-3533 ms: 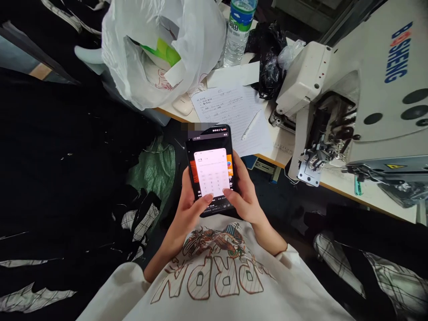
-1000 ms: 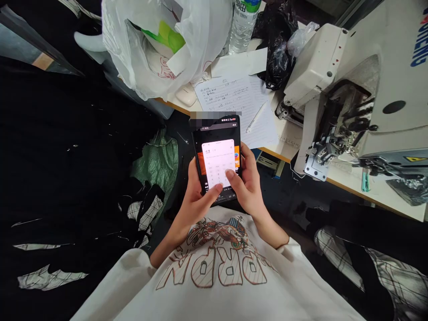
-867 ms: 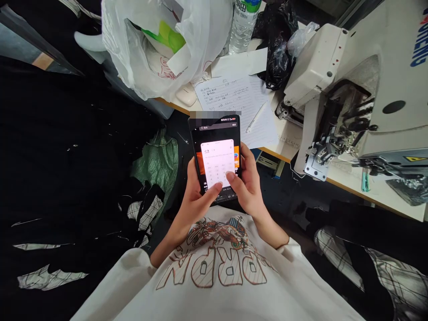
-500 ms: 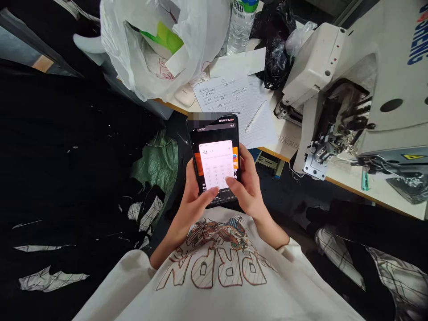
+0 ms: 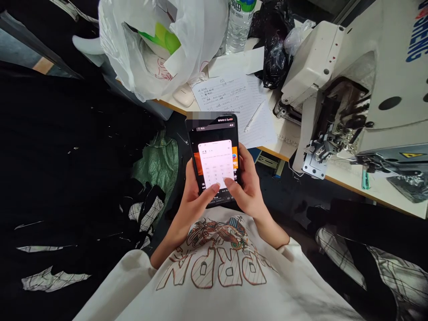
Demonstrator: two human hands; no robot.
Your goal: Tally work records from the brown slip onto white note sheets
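Observation:
A black smartphone [image 5: 214,156] is held upright in front of my shirt, its screen lit with a white calculator-like panel of number keys. My left hand [image 5: 197,191] is closed around the phone's left edge, its thumb over the lower keys. Around the right edge my right hand [image 5: 247,187] is closed too, its thumb on the screen close to the other thumb. The fingers behind the phone are mostly hidden. Just past the phone, lined paper [image 5: 222,96] with handwriting lies on the table, and a white pen [image 5: 254,117] rests on it.
A white industrial sewing machine [image 5: 314,62] stands on the table at right. Across the back are a white plastic bag [image 5: 127,67], a water bottle [image 5: 239,26] and a black plastic bag [image 5: 276,58]. Dark fabric [image 5: 60,156] is heaped at left, beside a green sack [image 5: 157,165].
Both hands keep hold of the phone. The thumbs have shifted slightly over the keys, and the whole view has moved a little.

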